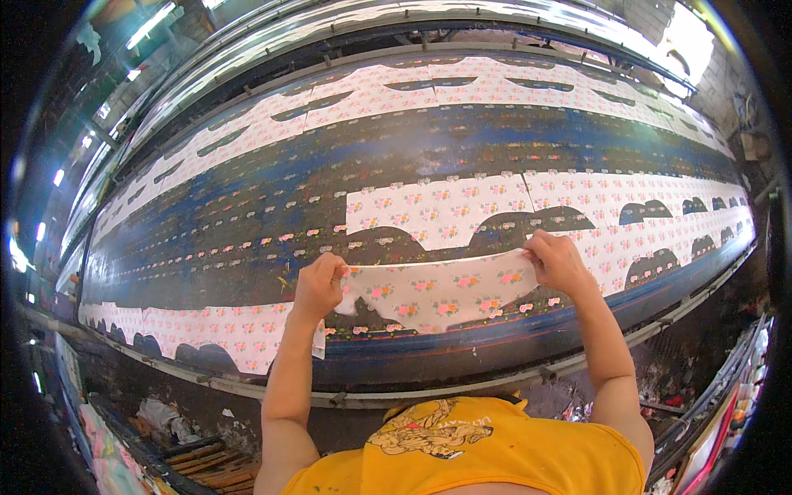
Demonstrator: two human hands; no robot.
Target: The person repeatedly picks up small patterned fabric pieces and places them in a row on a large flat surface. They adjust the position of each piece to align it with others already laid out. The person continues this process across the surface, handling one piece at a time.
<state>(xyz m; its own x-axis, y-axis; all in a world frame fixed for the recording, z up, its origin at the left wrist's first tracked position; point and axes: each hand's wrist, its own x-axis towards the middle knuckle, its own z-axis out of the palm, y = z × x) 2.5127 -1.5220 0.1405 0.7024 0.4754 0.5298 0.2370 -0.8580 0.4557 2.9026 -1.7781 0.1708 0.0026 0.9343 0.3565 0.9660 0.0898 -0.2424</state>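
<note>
White cloth printed with small pink and orange flowers and green leaves stretches between the person's two hands, its upper edge pulled nearly straight. Thumb and bent fingers of the left hand (320, 285) pinch the left upper corner, and those of the right hand (558, 262) pinch the right upper corner, both grips closed tight on the fabric. This flowered piece (441, 293) is in front of the person, over the near part of a long dark table (239, 214), its lower edge curving; whether that edge touches the surface I cannot tell. Just beyond it, a matching flat panel (429, 202) with arched cutouts lies on the table, and more cut panels (660, 198) run off to the right. Left of the left hand, a strip of the same print (219, 326) lies along the near edge. Farther across, another long row of panels (371, 91) spans the table, with dark curved gaps. Faint rows of printed flowers mark the dark surface between. A rail (652, 330) follows the near side. Below are the person's yellow top (511, 437) and, at lower left, wooden slats (210, 466). A tube lamp (151, 25) glows at upper left.
</note>
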